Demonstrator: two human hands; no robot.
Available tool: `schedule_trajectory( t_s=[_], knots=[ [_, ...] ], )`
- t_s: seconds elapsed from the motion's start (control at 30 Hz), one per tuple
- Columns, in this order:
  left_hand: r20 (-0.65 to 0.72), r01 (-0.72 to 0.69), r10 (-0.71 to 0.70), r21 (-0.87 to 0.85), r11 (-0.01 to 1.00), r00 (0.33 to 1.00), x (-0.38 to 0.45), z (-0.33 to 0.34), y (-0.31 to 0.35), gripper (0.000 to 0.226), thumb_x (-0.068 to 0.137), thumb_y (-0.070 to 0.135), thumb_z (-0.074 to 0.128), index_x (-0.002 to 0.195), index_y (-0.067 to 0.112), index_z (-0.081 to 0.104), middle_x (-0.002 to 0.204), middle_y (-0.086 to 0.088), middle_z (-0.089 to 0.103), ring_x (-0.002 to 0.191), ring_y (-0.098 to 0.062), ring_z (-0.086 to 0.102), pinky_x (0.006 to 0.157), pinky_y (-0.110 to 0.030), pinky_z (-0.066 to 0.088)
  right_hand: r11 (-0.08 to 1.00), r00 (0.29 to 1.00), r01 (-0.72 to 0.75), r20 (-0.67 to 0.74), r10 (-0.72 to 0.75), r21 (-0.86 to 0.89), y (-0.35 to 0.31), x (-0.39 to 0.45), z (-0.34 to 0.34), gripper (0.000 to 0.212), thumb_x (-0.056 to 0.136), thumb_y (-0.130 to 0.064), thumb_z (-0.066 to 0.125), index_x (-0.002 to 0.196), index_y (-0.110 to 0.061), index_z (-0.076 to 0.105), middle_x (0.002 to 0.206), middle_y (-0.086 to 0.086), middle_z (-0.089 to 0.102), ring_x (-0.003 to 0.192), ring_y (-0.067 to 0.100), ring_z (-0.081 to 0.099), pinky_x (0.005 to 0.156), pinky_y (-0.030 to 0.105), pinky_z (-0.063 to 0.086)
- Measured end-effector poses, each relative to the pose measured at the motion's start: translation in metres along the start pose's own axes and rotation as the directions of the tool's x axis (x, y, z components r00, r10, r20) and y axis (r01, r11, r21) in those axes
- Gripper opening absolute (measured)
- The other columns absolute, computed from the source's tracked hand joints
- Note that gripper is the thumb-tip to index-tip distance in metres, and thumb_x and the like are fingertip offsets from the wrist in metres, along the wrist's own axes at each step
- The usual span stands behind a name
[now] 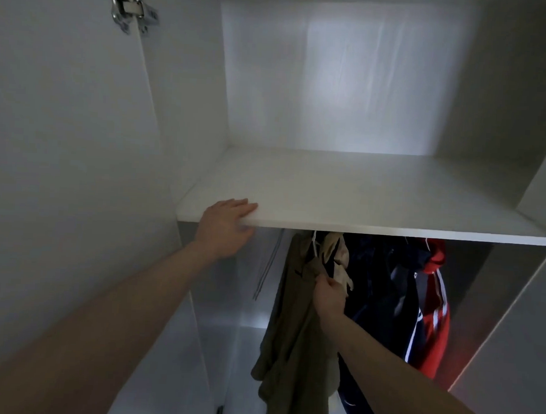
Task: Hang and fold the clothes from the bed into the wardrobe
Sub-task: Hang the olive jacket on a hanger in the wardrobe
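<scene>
I look into a white wardrobe. My left hand (228, 225) rests on the front edge of the white shelf (360, 211), fingers straight across its top. Below the shelf hang several garments: an olive-brown garment (290, 334) on a white hanger (314, 244), a beige one (338, 257), dark navy clothes (378, 291), and a red jacket with white stripes (433, 326). My right hand (328, 296) pinches the olive-brown garment near its upper part. The rail is hidden behind the shelf.
The wardrobe's left door (63, 132) stands open, with a metal hinge (132, 8) at the top. The right side panel (512, 330) bounds the hanging space. Thin metal rods (267, 266) hang at the left under the shelf. The shelf's top carries nothing.
</scene>
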State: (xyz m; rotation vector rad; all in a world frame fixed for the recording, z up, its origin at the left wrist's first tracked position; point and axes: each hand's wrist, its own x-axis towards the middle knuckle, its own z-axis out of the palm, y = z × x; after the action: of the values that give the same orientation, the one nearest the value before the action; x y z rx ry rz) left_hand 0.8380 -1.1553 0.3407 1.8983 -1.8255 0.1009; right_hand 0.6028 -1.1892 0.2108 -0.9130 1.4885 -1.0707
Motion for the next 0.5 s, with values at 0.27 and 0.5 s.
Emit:
schedule_trajectory(
  t_s=[0.27,0.5],
  knots=[
    [-0.233,-0.013,0.012,0.000,1.000,0.972,-0.004,0.021,-0.001,0.059,0.082,0.008,0.066,0.137,0.031,0.064,0.142,0.003,0.061,0.133,-0.026,0.054,0.112,-0.039,0.034,0.972,0.992,0.127,0.015,-0.126,-0.196,-0.020,0.049,0.006,0.016,0.102,-0.024,0.049,0.093,-0.016,0.058,0.085,0.004,0.057,0.085,0.022,0.054,0.077,0.030,0.044],
    [-0.301,-0.044,0.048,0.018,0.999,0.952,-0.004,0.027,-0.004,0.059,0.079,0.006,0.068,0.133,0.029,0.067,0.138,0.001,0.064,0.130,-0.027,0.058,0.110,-0.043,0.040,0.954,0.990,0.138,0.080,-0.120,-0.267,-0.041,0.082,0.007,0.035,0.103,-0.020,0.047,0.126,0.002,0.060,0.122,0.021,0.064,0.096,0.025,0.054,0.099,0.044,0.051]
  ],
)
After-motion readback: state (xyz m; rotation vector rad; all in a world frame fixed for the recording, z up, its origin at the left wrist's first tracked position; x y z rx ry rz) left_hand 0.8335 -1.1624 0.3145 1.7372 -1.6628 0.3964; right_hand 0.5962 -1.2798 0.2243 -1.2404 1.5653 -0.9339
